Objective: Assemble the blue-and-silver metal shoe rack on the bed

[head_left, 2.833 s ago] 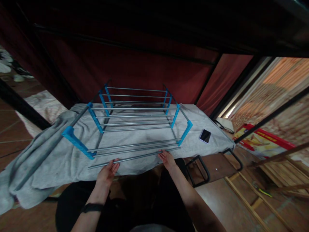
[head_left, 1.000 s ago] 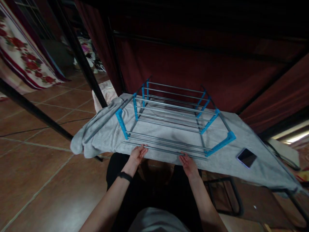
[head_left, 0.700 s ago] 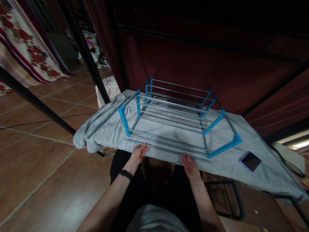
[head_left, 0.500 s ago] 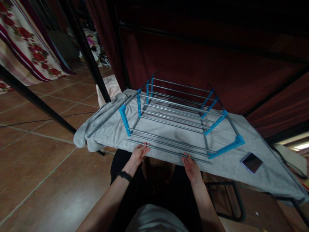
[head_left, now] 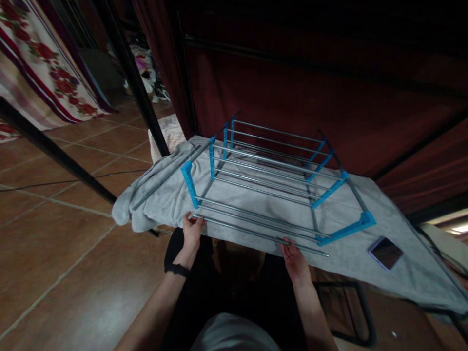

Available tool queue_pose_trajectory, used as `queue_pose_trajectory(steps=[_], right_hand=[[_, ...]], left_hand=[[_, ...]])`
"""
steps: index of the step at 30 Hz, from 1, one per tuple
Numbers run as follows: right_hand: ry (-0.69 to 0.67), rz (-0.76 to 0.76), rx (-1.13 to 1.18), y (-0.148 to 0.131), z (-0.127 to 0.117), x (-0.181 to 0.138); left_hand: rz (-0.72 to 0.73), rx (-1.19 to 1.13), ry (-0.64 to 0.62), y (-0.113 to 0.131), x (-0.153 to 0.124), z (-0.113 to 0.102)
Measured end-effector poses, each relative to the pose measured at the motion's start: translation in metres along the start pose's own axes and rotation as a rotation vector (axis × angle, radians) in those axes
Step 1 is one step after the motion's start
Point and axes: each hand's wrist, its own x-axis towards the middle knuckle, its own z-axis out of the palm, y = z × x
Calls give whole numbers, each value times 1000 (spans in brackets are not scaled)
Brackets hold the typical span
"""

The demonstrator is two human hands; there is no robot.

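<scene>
A thin metal rod [head_left: 241, 229] lies level between my hands at the near edge of the cloth. My left hand [head_left: 192, 231] pinches it close to its left end. Further along, toward the right end, my right hand [head_left: 293, 256] has its fingers closed around it. Just beyond stands a rack frame [head_left: 261, 179] of metal bars with blue plastic connectors [head_left: 189, 184]. Two of its bars run close beside the rod. The rack rests on a grey cloth [head_left: 256, 207].
A phone [head_left: 386, 253] lies on the cloth at the right. Two loose grey tubes [head_left: 164, 178] rest at the left by bunched cloth. Black metal posts [head_left: 131, 78] rise on the left, with a dark red curtain [head_left: 292, 92] behind. A cable [head_left: 73, 180] crosses the tiled floor.
My left hand has slid left along the rod to near its end. My right hand has shifted slightly right and nearer to me. The view has moved a little.
</scene>
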Motion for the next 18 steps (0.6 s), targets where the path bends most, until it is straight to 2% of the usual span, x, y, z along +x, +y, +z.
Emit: queue_pose_trajectory(steps=[3,7,12,15,18], right_hand=[[18,-3,4,1,1,2],[19,-16,-1,0,0,3],[0,-23,-8,1,-2,3],[2,-15,1,1,-1,3],[-7,-8,19,-1,0,1]], left_hand=[[105,94,-6,2,-4,-3],[362,338,-75,8,-13,-8],[527,547,-294,12,-18,-12],[531,605,-474,9,-18,-10],[463,561,-572,8,-16,-7]])
